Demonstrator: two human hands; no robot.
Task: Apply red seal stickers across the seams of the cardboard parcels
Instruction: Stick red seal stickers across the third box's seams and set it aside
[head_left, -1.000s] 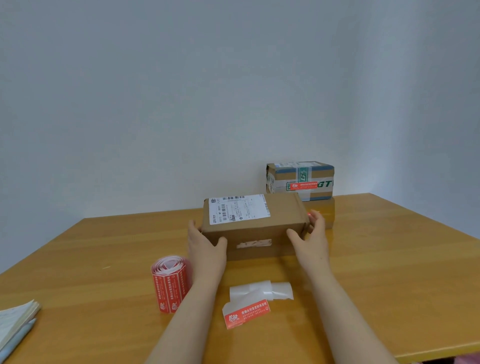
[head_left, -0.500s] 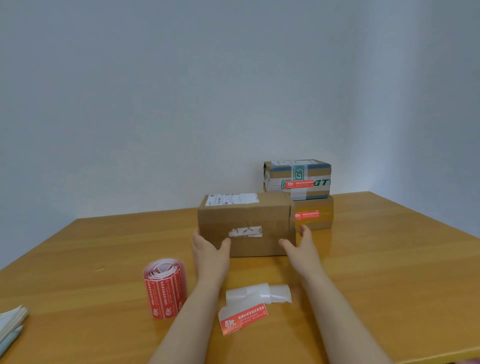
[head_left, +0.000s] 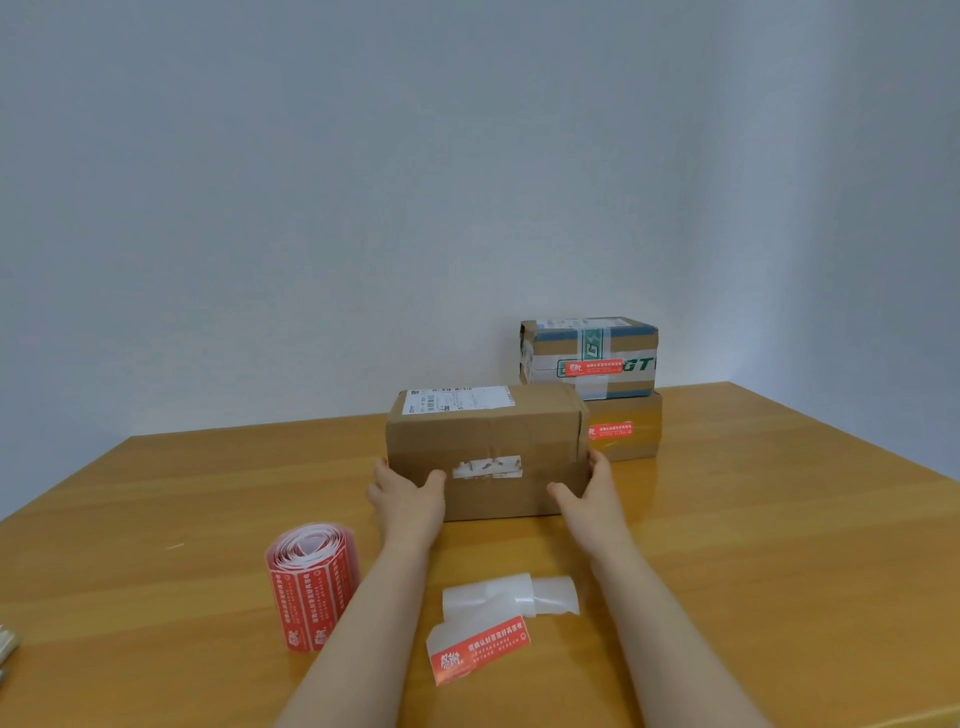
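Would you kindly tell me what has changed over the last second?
The parcel was tipped back from its tilt and now sits flat on the table, label up, taped side facing the person. The left hand and right hand still hold its ends. The sticker roll, loose sticker and stacked parcels stayed put.

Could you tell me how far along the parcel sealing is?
Done: the upper parcel and lower parcel behind each carry a red seal. In hand: left hand and right hand grip the front parcel, which shows no red seal, only a torn white label. Left: apply the loose sticker nearby.
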